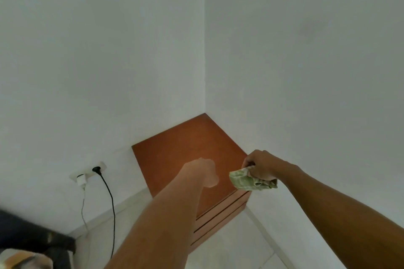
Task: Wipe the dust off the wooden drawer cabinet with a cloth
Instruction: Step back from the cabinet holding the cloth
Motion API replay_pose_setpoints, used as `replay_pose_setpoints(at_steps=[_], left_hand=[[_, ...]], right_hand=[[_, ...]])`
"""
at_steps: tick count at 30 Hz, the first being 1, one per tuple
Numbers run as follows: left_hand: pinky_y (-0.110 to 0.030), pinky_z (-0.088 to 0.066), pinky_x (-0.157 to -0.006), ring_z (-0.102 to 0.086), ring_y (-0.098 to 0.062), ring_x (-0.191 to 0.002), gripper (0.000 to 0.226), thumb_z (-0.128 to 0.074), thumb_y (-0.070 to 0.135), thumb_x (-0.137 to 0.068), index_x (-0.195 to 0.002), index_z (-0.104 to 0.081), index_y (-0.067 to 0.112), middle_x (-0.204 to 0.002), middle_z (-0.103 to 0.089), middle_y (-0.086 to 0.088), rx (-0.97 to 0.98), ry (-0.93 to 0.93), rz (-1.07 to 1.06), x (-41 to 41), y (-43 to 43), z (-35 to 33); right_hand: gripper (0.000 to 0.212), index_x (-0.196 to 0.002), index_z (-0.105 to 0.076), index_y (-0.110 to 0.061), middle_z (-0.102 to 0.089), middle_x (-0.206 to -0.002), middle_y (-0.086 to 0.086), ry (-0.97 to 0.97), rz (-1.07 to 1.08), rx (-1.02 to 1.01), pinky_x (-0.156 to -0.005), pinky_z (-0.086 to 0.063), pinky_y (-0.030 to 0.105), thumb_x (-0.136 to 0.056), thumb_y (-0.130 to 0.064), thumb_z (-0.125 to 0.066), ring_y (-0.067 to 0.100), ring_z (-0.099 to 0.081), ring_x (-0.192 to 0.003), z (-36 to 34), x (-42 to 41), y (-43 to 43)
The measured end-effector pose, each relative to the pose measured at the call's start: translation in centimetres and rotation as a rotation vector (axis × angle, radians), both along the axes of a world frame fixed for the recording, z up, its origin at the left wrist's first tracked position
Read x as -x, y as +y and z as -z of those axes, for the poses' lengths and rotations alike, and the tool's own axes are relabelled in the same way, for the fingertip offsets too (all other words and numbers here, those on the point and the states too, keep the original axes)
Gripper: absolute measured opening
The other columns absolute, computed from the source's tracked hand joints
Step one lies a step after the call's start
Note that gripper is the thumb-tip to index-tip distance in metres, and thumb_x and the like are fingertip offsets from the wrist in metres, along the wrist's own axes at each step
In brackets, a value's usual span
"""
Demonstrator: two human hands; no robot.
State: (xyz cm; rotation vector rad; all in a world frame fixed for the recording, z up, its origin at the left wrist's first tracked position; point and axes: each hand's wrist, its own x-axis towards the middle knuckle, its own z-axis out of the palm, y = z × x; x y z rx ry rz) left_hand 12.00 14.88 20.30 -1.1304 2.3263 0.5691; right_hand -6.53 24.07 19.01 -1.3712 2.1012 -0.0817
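Note:
The wooden drawer cabinet (185, 144) stands in the room's corner, its reddish-brown top bare and its drawer fronts showing at the lower right. My right hand (261, 166) grips a crumpled pale green cloth (247, 180) above the cabinet's front right edge. My left hand (204, 171) hovers over the cabinet top with its fingers curled into a fist, holding nothing. The view is slightly blurred.
White walls (306, 72) meet behind the cabinet. A wall socket (87, 173) at the left holds a black plug with a cable (110, 203) and a white charger. A dark piece of furniture (26, 236) sits at the lower left. Light floor tiles (229, 247) lie in front.

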Motion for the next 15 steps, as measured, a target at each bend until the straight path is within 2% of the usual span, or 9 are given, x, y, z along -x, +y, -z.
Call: replay_pose_setpoints(at_steps=[4,7,11,15], left_hand=[[-0.044,-0.045,-0.104,-0.052,-0.032,-0.132,0.052,-0.047,0.030,-0.099,-0.149,-0.044,0.014,-0.148,-0.051,-0.011,-0.070,-0.018,-0.002,1.7,-1.6,2.5],[-0.041,-0.042,-0.103,-0.050,-0.030,-0.134,0.051,-0.045,0.027,-0.100,-0.150,-0.042,0.015,-0.150,-0.049,-0.009,-0.134,-0.016,-0.044,2.7,-2.8,4.8],[-0.044,-0.038,-0.112,-0.044,-0.029,-0.140,0.051,-0.043,0.023,-0.102,-0.151,-0.040,0.013,-0.155,-0.045,-0.010,-0.199,0.001,-0.110,3.6,-4.3,7.8],[-0.045,-0.030,-0.119,-0.034,-0.031,-0.148,0.053,-0.040,0.020,-0.105,-0.156,-0.031,0.012,-0.162,-0.033,-0.012,-0.223,-0.039,-0.132,4.2,-5.8,9.6]], right_hand=[[0.023,-0.097,-0.072,-0.026,-0.069,-0.098,-0.002,0.002,-0.007,-0.098,-0.066,-0.054,0.022,-0.093,-0.010,-0.056,0.013,-0.066,-0.085,4.1,1.9,-2.2],[0.026,-0.092,-0.071,-0.026,-0.070,-0.099,0.000,0.009,-0.031,-0.158,-0.069,-0.062,0.027,-0.094,-0.006,-0.055,0.016,-0.071,-0.082,7.5,3.7,-4.1],[0.032,-0.097,-0.073,-0.025,-0.071,-0.099,0.001,0.020,-0.093,-0.197,-0.068,-0.061,0.026,-0.093,-0.002,-0.051,0.016,-0.070,-0.082,11.3,6.5,-7.5],[0.026,-0.098,-0.073,-0.025,-0.071,-0.103,0.000,0.063,-0.109,-0.151,-0.074,-0.059,0.028,-0.087,-0.004,-0.061,0.016,-0.067,-0.085,14.0,9.2,-10.7]])
